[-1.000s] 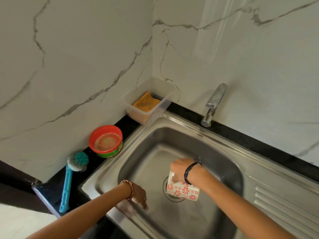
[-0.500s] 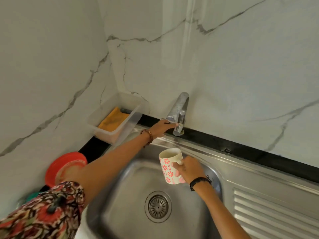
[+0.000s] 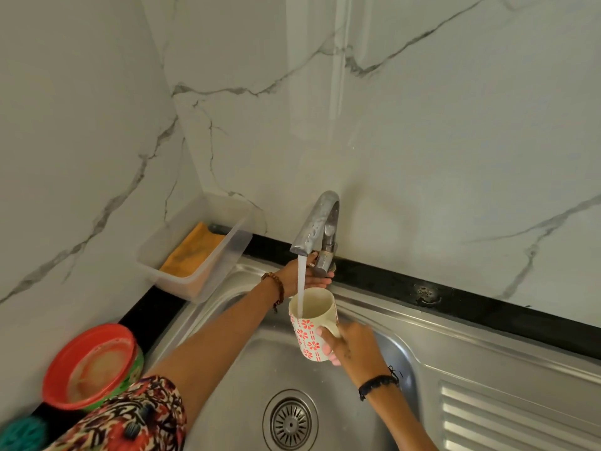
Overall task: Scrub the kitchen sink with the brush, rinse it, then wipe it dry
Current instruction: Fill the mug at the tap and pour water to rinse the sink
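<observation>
Your right hand (image 3: 353,345) holds the mug (image 3: 313,323) by its handle, fingers curled round it, and keeps it upright over the sink (image 3: 374,323) basin, just under the tap (image 3: 314,227) spout. A thin stream of water (image 3: 301,281) falls from the spout straight into the mug's open mouth. The mug is cream inside and white outside with red flower prints. A dark band sits on that wrist. Your left hand (image 3: 307,275) reaches across to the base of the tap, its fingers wrapped about the tap's lower valve part; a beaded bracelet (image 3: 275,286) circles the wrist, and a patterned sleeve (image 3: 136,418) covers the upper arm at the bottom of the view. Below the mug, the round drain strainer (image 3: 290,422) lies in the steel basin floor, and the ribbed draining board (image 3: 520,418) stretches to the right. On the black worktop (image 3: 455,297) behind the sink's left corner stands a clear plastic tub (image 3: 208,252) with an orange cloth (image 3: 192,252) inside. Nearer you on the left sits a red-rimmed round container (image 3: 92,366). The teal head of the brush (image 3: 22,434) shows at the bottom left corner, on the worktop, well apart from both hands.
</observation>
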A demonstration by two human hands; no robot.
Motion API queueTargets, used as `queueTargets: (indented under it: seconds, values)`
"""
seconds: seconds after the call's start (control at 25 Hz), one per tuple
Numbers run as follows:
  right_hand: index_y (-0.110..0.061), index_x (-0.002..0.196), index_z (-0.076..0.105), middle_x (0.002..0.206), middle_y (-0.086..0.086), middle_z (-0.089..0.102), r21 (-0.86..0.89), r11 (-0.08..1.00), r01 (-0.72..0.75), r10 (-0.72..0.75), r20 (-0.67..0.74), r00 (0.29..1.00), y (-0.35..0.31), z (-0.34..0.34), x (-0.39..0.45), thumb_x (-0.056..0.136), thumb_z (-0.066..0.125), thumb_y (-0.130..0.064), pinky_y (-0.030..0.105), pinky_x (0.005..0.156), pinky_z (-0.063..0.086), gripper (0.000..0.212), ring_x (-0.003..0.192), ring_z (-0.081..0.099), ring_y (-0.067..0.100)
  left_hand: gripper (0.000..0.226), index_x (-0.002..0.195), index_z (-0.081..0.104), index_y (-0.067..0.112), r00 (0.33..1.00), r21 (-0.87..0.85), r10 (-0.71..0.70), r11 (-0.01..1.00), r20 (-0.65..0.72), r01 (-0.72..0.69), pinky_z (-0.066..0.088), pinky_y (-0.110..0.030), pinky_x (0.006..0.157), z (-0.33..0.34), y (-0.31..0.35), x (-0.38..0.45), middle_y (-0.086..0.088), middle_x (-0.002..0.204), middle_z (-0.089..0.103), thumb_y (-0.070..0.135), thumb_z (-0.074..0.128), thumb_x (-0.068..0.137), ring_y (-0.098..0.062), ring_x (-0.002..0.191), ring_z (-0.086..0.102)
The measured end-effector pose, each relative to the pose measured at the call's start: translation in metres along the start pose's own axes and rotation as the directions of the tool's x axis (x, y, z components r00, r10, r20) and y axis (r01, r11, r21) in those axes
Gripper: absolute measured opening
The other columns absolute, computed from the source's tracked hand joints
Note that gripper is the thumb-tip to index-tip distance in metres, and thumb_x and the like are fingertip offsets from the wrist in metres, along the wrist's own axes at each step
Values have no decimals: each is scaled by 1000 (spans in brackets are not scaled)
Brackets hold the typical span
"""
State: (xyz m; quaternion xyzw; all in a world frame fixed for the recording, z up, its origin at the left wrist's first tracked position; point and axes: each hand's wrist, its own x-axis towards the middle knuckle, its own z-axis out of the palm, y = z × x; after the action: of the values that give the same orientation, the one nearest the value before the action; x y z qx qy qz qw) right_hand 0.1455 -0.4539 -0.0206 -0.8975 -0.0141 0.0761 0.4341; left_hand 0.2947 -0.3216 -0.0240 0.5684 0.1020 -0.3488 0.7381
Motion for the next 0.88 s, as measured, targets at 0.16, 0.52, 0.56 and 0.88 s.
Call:
queueTargets:
  seconds: [0.16, 0.52, 0.56, 0.88]
  values:
    - [1, 101, 67, 102, 13, 71, -2, 1000, 27, -27, 45, 999, 2, 1, -4, 94, 48, -37, 26, 74, 58, 43, 89, 70, 20, 50, 118, 50, -3, 999, 56, -25, 998, -35, 27, 56, -26, 63, -2, -5, 2, -8, 69, 71, 40, 35, 98, -17, 62, 69]
    - [0, 104, 66, 108, 12, 70, -16, 998, 60, -58, 62, 996, 3, 4, -7, 94, 48, -37, 19, 76, 57, 42, 96, 68, 18, 38, 53, 54, 13, 970, 60, 108, 993, -220, -97, 46, -22, 48, -7, -12, 0, 1, 41, 44, 25, 60, 89, -10, 40, 43]
    - [0, 104, 66, 108, 12, 70, -30, 998, 58, -56, 61, 997, 3, 4, -7, 94, 48, -36, 18, 75, 56, 42, 96, 68, 18, 37, 54, 52, 13, 960, 83, 129, 990, -247, -112, 42, -22, 46, -7, -13, 0, 1, 41, 44, 24, 61, 88, -9, 37, 41]
    - [-2, 102, 66, 95, 13, 71, -184, 979, 89, -85, 29, 996, 1, -3, -12, 96, 47, -33, 27, 70, 55, 37, 83, 68, 21, 35, 57, 43, 19, 774, 903, 632, 360, -49, -237, 41, -23, 58, 6, 5, -4, 3, 59, 48, 26, 63, 85, -12, 56, 45]
